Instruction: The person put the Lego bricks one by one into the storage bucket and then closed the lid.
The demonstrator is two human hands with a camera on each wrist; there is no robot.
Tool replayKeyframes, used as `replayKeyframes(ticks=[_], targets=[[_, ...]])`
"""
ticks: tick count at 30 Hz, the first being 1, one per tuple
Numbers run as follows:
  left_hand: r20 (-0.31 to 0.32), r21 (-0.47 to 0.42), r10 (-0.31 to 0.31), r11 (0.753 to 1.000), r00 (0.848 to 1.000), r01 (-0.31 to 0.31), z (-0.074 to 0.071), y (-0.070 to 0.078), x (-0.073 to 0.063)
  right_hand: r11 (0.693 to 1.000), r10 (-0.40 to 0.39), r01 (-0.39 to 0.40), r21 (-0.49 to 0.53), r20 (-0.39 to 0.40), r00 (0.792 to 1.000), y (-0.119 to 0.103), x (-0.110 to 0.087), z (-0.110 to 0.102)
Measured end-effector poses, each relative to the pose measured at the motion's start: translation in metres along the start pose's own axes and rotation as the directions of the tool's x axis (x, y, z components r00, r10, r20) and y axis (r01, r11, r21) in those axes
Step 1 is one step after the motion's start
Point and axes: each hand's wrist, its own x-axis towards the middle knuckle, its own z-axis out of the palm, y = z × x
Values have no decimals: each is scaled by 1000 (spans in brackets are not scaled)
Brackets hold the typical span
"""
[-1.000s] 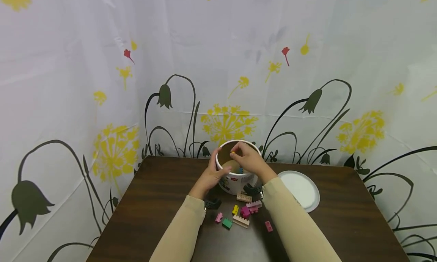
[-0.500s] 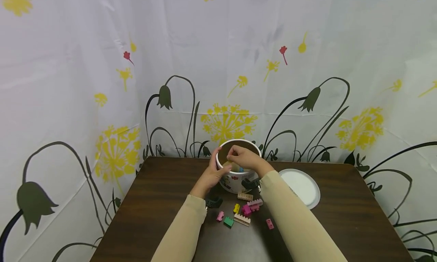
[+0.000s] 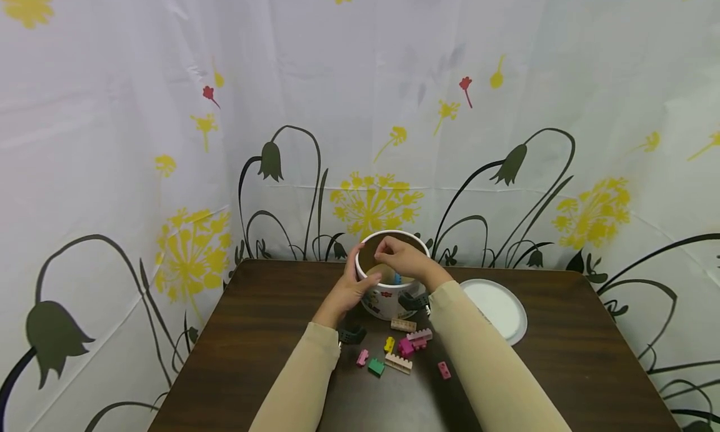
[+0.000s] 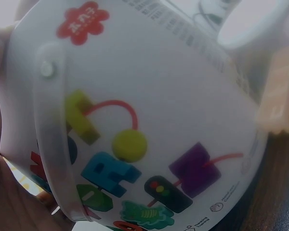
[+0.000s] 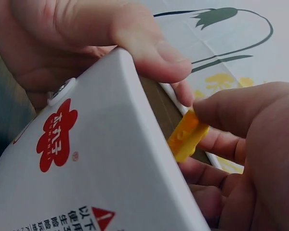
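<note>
Right hand (image 3: 406, 258), fingers pinching a yellow plastic brick (image 5: 188, 137) | left hand (image 3: 349, 292), fingers clutching a round white plastic bucket (image 3: 385, 304) by its rim

On my head view the right hand (image 3: 406, 258) covers much of the inside of the bucket (image 3: 382, 303), leaving me a scrap of some blue piece (image 3: 397, 279), and I can't make out the yellow brick (image 5: 189, 138) it pinches; the right sleeve (image 3: 489, 351) hides part of a white disc (image 3: 499, 310). My left wrist feed crops the left hand (image 4: 14, 199) and a hazy peach brick (image 4: 280, 89), and blurs the small rows of print (image 4: 176, 28) past reading.
</note>
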Motion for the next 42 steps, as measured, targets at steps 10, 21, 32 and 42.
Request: replayKeyframes(ticks=[10, 21, 32, 42], targets=[[6, 13, 14, 1000, 1000, -14, -1, 2, 1, 996, -29, 31, 81, -35, 999, -1, -4, -5], [2, 9, 6, 1000, 1000, -6, -1, 3, 0, 996, -57, 58, 63, -8, 998, -2, -2, 0], [-3, -4, -12, 1000, 1000, 12, 2, 0, -2, 986, -102, 109, 127, -57, 993, 4, -11, 0], [-37, 2, 6, 1000, 999, -5, 3, 4, -2, 750, -201, 406, 523, -404, 892, 17, -38, -7]])
